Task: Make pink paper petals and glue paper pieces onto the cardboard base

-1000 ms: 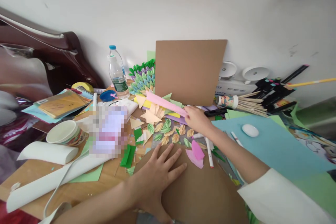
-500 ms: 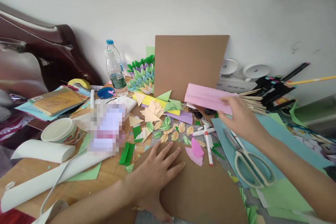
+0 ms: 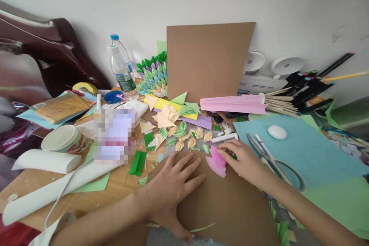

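My left hand (image 3: 170, 188) lies flat with fingers spread on a round brown cardboard piece (image 3: 230, 207) in front of me. My right hand (image 3: 245, 159) reaches to the cardboard's far edge, its fingertips on small pink paper petals (image 3: 216, 161). A folded pink paper sheet (image 3: 233, 104) lies farther back on wooden sticks (image 3: 281, 103). Small folded paper leaves (image 3: 184, 138) in tan and green lie just beyond my hands. White markers (image 3: 223, 137) rest beside them.
Scissors (image 3: 273, 161) and a white oval object (image 3: 277, 132) sit on blue paper (image 3: 317, 153) at right. A cardboard sheet (image 3: 209, 59) leans on the wall. Left: water bottles (image 3: 121, 71), paper cup (image 3: 65, 142), white rolls (image 3: 46, 161), tape (image 3: 85, 87), books (image 3: 60, 109).
My right hand carried the folded pink sheet from the pile to the right, let it go on the sticks, then came back to the pink petals. My left hand stayed put.
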Tool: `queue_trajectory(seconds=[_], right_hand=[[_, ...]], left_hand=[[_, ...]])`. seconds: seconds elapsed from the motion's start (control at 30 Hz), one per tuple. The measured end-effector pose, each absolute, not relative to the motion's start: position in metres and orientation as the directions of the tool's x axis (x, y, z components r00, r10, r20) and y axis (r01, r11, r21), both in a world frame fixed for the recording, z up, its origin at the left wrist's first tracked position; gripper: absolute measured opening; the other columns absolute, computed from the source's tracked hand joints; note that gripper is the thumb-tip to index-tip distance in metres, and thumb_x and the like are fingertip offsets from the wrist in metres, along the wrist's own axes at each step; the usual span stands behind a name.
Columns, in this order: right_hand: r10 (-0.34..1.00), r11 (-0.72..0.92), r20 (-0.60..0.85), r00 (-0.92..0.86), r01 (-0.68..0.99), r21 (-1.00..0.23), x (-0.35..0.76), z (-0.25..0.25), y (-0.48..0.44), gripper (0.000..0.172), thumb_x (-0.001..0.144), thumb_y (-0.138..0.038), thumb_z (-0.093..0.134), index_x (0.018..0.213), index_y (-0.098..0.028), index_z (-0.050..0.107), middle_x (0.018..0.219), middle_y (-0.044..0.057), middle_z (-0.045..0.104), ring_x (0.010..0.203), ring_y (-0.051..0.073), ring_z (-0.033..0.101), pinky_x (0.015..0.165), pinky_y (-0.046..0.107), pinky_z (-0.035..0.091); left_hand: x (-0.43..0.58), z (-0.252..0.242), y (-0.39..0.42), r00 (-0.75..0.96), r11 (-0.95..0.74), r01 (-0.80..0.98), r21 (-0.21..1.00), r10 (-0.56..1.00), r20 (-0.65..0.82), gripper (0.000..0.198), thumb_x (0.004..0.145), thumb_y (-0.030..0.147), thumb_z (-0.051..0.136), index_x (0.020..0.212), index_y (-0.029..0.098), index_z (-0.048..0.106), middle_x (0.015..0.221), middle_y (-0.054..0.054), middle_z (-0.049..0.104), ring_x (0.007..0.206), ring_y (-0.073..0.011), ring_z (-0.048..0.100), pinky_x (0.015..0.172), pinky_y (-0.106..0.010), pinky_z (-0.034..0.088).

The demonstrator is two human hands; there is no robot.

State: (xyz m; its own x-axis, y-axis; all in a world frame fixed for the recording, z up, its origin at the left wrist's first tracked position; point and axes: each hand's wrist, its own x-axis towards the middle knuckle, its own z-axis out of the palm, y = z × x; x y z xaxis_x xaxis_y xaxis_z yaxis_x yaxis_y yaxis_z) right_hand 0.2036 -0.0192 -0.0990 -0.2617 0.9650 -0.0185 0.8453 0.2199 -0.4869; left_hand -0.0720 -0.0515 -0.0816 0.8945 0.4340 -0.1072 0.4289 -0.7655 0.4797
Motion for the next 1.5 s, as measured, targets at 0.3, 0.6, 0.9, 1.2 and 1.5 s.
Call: queue_trajectory(seconds=[0.3,0.6,0.9,1.2,1.5], right_hand=[[0.966,0.158,-0.094,-0.242,0.834,-0.529,0.193,-0.099,-0.002,0.015,0.08,-0.032,0.057,0.085,-0.024,0.07,0.098,0.005,0.069,0.093,0.024,0.064,0.085,0.042,0.048],[0.938,0.196,-0.153,-0.312,0.839,-0.507,0.187,-0.09,0.004,0.016,0.079,-0.021,0.055,0.086,-0.024,0.069,0.099,0.004,0.068,0.094,0.022,0.064,0.088,0.038,0.047],[0.949,0.132,-0.204,-0.239,0.893,-0.431,0.197,-0.074,0.0,0.012,0.072,-0.033,0.062,0.065,-0.022,0.063,0.089,0.006,0.068,0.088,0.029,0.061,0.077,0.043,0.046],[0.934,0.037,-0.256,-0.248,0.781,-0.624,0.196,-0.07,-0.004,0.023,0.08,-0.043,0.053,0.075,-0.022,0.06,0.092,0.006,0.066,0.076,0.02,0.063,0.046,0.025,0.045],[0.882,0.08,-0.304,-0.36,0.75,-0.656,0.194,-0.065,-0.028,0.018,0.08,-0.033,0.06,0.066,-0.021,0.059,0.069,0.001,0.061,0.069,0.018,0.061,0.066,0.03,0.048]], left_hand=[[-0.073,-0.084,-0.052,0.893,-0.77,0.431,0.47,0.438,-0.101,0.11,0.068,0.083,0.052,0.153,0.017,0.028,0.162,-0.018,0.014,0.147,-0.0452,0.012,0.114,-0.07,0.0],[-0.074,-0.085,-0.054,0.893,-0.784,0.432,0.446,0.441,-0.09,0.109,0.069,0.083,0.051,0.153,0.017,0.026,0.161,-0.018,0.013,0.148,-0.0431,0.011,0.114,-0.07,0.0],[-0.073,-0.086,-0.054,0.894,-0.783,0.432,0.447,0.438,-0.096,0.11,0.07,0.082,0.052,0.154,0.016,0.025,0.161,-0.019,0.013,0.148,-0.044,0.011,0.114,-0.069,-0.001],[-0.074,-0.086,-0.054,0.892,-0.791,0.436,0.43,0.443,-0.089,0.112,0.068,0.083,0.053,0.154,0.016,0.025,0.162,-0.018,0.012,0.147,-0.0461,0.012,0.114,-0.07,0.001],[-0.073,-0.085,-0.054,0.892,-0.785,0.44,0.436,0.438,-0.111,0.11,0.071,0.083,0.049,0.154,0.016,0.023,0.162,-0.018,0.009,0.148,-0.0438,0.008,0.115,-0.069,-0.002]])
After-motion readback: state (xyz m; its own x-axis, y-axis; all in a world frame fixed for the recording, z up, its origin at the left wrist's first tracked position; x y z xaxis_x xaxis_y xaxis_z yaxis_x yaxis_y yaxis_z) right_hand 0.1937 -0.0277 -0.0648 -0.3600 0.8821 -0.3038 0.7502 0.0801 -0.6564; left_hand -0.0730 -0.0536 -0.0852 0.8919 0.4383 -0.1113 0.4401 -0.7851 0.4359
